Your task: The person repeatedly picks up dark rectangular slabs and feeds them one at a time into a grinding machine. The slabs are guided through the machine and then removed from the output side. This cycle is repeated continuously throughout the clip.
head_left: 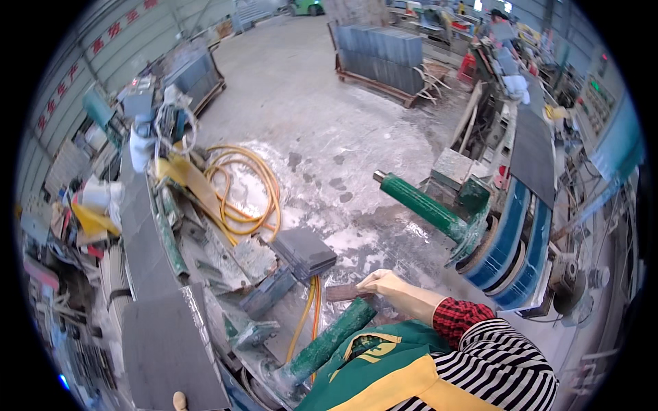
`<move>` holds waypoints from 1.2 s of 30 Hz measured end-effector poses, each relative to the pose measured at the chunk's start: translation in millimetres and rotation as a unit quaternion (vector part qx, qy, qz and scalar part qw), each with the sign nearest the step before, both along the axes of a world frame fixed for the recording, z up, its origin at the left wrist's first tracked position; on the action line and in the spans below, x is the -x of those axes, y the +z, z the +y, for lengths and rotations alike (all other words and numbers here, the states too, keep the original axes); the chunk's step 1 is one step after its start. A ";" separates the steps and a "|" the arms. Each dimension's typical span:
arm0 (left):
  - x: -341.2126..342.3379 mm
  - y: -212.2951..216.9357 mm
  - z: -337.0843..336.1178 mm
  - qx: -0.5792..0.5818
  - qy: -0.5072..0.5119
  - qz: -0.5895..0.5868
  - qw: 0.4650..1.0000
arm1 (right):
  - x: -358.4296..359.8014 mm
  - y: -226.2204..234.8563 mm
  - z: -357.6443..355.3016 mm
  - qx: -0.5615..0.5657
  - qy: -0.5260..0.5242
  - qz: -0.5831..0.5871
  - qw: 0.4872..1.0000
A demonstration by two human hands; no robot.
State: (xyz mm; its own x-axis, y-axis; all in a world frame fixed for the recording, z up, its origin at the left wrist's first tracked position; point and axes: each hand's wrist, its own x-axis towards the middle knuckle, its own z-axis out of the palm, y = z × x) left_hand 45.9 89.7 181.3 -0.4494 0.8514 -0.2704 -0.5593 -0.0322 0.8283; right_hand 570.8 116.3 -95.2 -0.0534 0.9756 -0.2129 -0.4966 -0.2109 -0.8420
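Note:
My right hand point(385, 281) reaches out over the floor beside a green roller point(336, 335). Its fingers close round the end of a short, flat, reddish-brown block point(343, 293), whose exact kind I cannot make out. Of my left hand point(179, 401) only a fingertip shows at the lower edge, on or just over a dark grey slab point(161, 346); the other fingers are out of sight. That slab lies on the machine line to my left. Left of the brown block, a small stack of dark grey slabs point(305, 253) rests on a support.
Yellow hose point(274, 198) lies coiled on the wet floor. Another green roller point(425, 205) juts out from the right-hand conveyor, with its blue belts point(507, 240). Racks of upright slabs point(380, 55) stand farther off. A person point(504, 31) is at the far right.

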 end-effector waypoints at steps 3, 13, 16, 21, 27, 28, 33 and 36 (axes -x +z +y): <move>-61.3 6.4 13.3 0.017 -0.075 0.000 0.997 | 23.4 104.9 -9.8 0.062 0.045 0.041 0.996; -388.4 -19.5 56.1 0.146 -0.497 -0.080 0.851 | -90.9 241.3 -119.8 0.152 -0.089 0.277 0.945; -478.4 -48.6 54.3 0.185 -0.588 -0.007 0.788 | -130.1 261.6 -203.5 0.064 -0.231 -0.163 0.957; -625.0 -52.8 -3.6 0.250 -0.700 -0.032 0.668 | -173.5 249.3 -268.1 0.186 -0.437 -0.064 0.878; -712.8 -64.2 -62.2 0.180 -0.763 -0.063 0.618 | -234.4 204.1 -305.6 0.192 -0.576 0.023 0.794; -719.9 -68.9 -64.4 0.180 -0.769 -0.061 0.610 | -244.2 209.1 -308.3 0.231 -0.562 -0.015 0.794; -748.4 -73.4 -68.6 0.152 -0.837 -0.029 0.526 | -284.2 138.2 -309.9 0.015 -0.682 0.266 0.681; -745.0 -99.5 -48.5 0.217 -0.829 0.013 0.515 | -305.5 128.1 -300.0 0.036 -0.694 0.272 0.665</move>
State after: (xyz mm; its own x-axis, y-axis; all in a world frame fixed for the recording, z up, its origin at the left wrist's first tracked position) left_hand 791.0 41.2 81.7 0.7895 -0.0679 -0.6100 0.4926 0.6630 0.5638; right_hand 876.3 -183.7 32.9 0.8007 0.1533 -0.5792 -0.4817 0.7396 -0.4701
